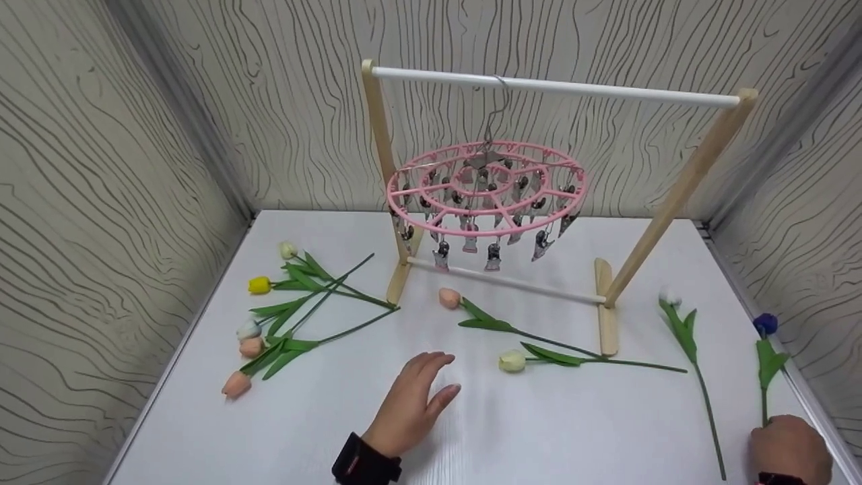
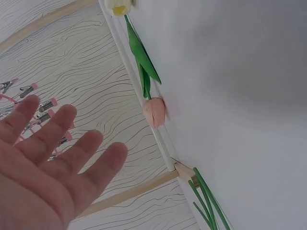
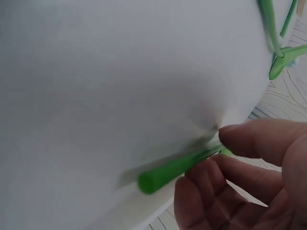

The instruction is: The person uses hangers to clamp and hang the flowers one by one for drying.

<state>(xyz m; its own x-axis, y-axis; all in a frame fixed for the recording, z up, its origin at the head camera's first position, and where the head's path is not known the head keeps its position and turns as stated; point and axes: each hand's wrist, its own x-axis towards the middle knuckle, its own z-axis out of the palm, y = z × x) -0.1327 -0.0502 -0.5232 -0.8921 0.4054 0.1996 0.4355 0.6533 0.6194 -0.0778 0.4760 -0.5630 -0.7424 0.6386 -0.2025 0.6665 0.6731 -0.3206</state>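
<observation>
At the table's right edge my right hand [image 1: 791, 448] has its fingers curled about the lower stem of a blue artificial tulip [image 1: 768, 364]. Seen from the right wrist, the green stem [image 3: 165, 176] runs between thumb and fingers, its cut end sticking out close over the table. My left hand [image 1: 409, 407] hovers over the front middle of the table, holding nothing, its fingers spread in the left wrist view. Nearest to it are a cream tulip [image 1: 512, 361] and a peach tulip [image 1: 450, 298]. Beside the blue one lies a white tulip [image 1: 685, 327].
A wooden rack [image 1: 700, 168] with a white top bar [image 1: 606, 90] stands at the back. From the bar hangs a round pink clip hanger [image 1: 471, 232] with several dangling clips. Several more tulips, among them a yellow tulip [image 1: 259, 285], lie crossed at the left.
</observation>
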